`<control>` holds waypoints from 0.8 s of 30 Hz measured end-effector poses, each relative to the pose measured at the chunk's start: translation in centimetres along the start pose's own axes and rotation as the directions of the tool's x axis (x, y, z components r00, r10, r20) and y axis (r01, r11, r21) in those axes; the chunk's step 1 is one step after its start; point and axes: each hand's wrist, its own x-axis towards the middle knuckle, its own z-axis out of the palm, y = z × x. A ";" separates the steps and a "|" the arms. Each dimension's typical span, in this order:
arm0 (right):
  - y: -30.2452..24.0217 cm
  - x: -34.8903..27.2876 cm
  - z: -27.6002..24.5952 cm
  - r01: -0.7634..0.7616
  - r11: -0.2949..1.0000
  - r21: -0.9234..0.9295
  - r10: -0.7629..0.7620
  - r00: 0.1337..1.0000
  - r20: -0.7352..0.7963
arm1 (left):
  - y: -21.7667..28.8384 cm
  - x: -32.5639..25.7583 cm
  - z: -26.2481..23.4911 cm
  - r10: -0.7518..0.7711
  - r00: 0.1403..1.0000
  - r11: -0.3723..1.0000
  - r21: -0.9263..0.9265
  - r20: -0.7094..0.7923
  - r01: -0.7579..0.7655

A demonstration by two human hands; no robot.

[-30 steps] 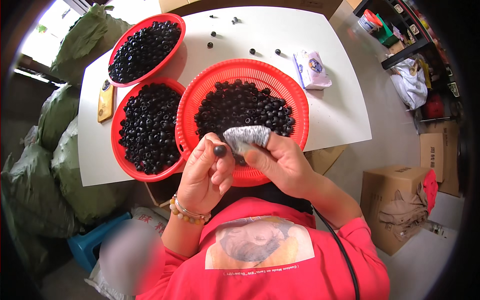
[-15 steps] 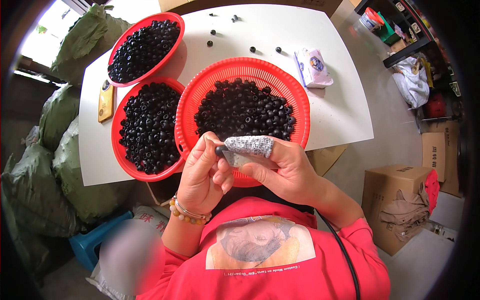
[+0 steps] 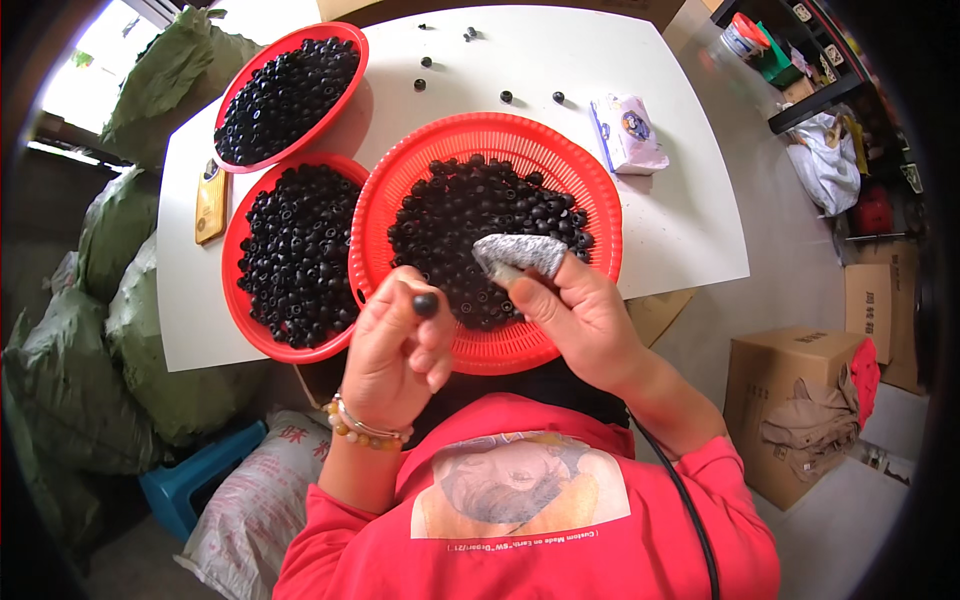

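From the head camera, looking down, the left hand point(image 3: 400, 345) pinches a single dark bead point(image 3: 425, 304) between thumb tip and forefinger tip, the bead sitting at the very top of the fingers and showing clear above them; the other fingers curl loosely into the palm. A beaded bracelet point(image 3: 365, 432) circles that wrist. The right hand point(image 3: 585, 320) grips a folded piece of grey abrasive cloth point(image 3: 520, 254), thumb and fingers pressed together on its lower edge, so that the cloth sticks up and leftward past the fingertips. The bead and the cloth are near each other but apart, with a gap between them. Both hands hover over the near rim of a large red slatted basket point(image 3: 585, 175) heaped with dark beads point(image 3: 470, 225). Just left of it, touching its edge, lies a red bowl point(image 3: 240, 310) full of the same beads, and a second red bowl point(image 3: 335, 95) sits farther back on the white table point(image 3: 680, 230). A yellow flat case point(image 3: 210, 200) lies at the table's left edge, a small tissue pack point(image 3: 628, 132) to the right, and a few loose beads point(image 3: 505, 97) lie scattered beyond the basket
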 end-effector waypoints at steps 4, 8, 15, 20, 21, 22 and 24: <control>0.7 0.2 -0.7 0.110 0.990 -0.084 -0.118 0.988 -0.103 | 2.5 -0.5 -1.4 0.381 0.919 0.865 0.390 -0.104 -0.315; 1.1 0.2 -1.6 0.112 0.985 -0.128 -0.123 0.989 -0.079 | 5.9 -1.0 -4.3 0.740 0.664 0.387 0.875 -0.107 -0.290; 1.1 0.2 -1.6 0.103 0.992 -0.077 -0.108 0.991 -0.073 | 5.1 0.4 -3.1 0.796 0.549 -0.251 0.964 0.254 -0.082; 0.8 0.1 -1.7 0.089 0.996 0.000 -0.089 0.994 -0.061 | 3.3 2.2 0.5 0.230 0.823 -0.538 0.773 0.518 -0.336; 0.7 0.1 -1.8 0.079 0.997 0.006 -0.078 0.995 -0.061 | 2.9 2.8 0.3 0.153 0.860 -0.507 0.786 0.487 -0.355; 0.7 0.1 -1.8 0.068 0.998 0.012 -0.067 0.996 -0.061 | 2.6 3.1 0.4 0.091 0.892 -0.573 0.756 0.442 -0.317; 0.7 0.1 -1.9 0.055 0.998 0.012 -0.055 0.997 -0.063 | 2.3 3.6 0.4 0.016 0.940 -0.691 0.683 0.341 -0.236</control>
